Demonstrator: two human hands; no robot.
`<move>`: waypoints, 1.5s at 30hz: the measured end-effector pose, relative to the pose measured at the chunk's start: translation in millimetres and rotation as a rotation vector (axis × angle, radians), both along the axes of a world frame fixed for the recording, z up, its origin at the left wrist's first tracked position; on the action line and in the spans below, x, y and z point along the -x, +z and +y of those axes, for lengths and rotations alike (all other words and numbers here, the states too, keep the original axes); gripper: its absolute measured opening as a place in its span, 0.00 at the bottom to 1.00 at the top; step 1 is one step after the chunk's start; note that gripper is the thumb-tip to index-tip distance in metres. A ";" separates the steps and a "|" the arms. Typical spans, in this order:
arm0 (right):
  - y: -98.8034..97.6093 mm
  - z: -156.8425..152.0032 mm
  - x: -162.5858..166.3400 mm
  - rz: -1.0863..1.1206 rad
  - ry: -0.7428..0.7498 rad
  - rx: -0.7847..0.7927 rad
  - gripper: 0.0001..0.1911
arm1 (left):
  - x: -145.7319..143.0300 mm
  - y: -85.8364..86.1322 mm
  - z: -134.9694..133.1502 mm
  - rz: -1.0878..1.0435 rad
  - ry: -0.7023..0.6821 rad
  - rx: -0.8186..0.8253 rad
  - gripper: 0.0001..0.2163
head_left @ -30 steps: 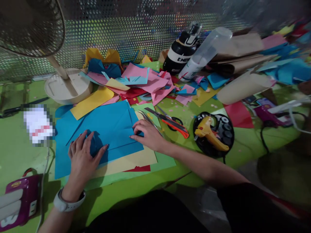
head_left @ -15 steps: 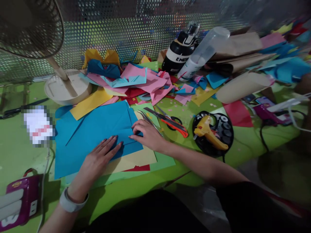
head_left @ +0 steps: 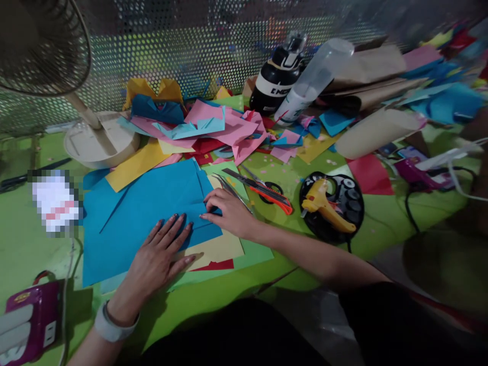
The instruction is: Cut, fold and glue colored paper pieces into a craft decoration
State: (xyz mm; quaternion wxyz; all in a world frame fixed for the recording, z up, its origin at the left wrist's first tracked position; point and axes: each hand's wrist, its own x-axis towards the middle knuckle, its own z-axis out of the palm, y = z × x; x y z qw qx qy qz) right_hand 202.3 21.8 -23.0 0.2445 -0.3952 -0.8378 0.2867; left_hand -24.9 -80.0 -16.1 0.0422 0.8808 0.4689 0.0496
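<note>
A: pose check?
B: left hand [head_left: 162, 256] lay palm-down, splayed flat over the blue paper [head_left: 152, 198]. right hand [head_left: 229, 213] was curled at its right edge, couldn't tell if it was pinching.
A: paper was where?
B: on the table [head_left: 162, 320], overlapping a cream sheet [head_left: 224, 248].

Person at work, bare hands, dark clothing.
Plain black cloth garment [head_left: 244, 333]; loose black right sleeve [head_left: 368, 315] ending near the elbow. Smooth, rounded pale-grey band [head_left: 114, 325] around the left wrist. Left hand's [head_left: 158, 262] fingernails [head_left: 189, 225] look dark; polish shade unclear.
</note>
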 end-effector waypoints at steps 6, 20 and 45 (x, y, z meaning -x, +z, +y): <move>-0.7 -0.7 0.1 -0.002 -0.022 -0.029 0.07 | -0.7 -2.8 -0.3 0.005 0.002 -0.023 0.31; 9.5 -28.8 8.0 -0.104 0.138 -0.332 0.19 | -0.4 -1.6 -1.2 0.042 0.007 -0.026 0.31; 38.7 -6.2 63.1 -0.362 0.289 0.660 0.21 | 14.6 -0.4 -37.2 0.008 0.167 -0.059 0.37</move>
